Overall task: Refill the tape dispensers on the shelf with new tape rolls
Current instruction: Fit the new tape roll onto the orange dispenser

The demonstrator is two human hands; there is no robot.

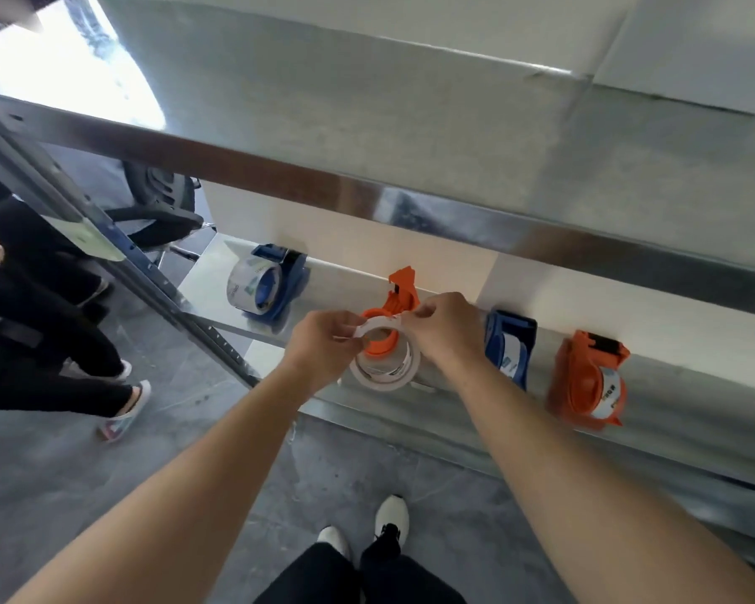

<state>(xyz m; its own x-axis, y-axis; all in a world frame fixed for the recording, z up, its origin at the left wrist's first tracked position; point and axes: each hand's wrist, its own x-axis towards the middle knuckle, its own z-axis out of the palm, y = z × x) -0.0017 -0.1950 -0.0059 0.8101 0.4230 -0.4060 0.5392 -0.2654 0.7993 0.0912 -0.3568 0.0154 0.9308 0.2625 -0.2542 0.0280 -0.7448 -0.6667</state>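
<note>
Head view shows your left hand curled, with thumb and fingertips pinching the near rim of the tape roll; your right hand is curled too and pinches at the roll's far rim, though I cannot tell whether it has the loose end or only the edge; the roll sits around the hub of the orange dispenser, which lies near the middle of the shelf, close to its front edge. Mind the risks: the roll looks tilted on the hub, so pressing on one side only could jam it instead of seating it; a freed end could stick to your fingers or fall back onto the roll; a hard tug toward you could drag dispenser and roll over the front edge, since neither hand holds the dispenser body itself. By count you have four dispensers, two orange and two blue: the one in hand; a blue dispenser toward the shelf's left end; a second blue dispenser just right of your hands; a second orange dispenser further right; each of those three carries one roll, making four rolls.
</note>
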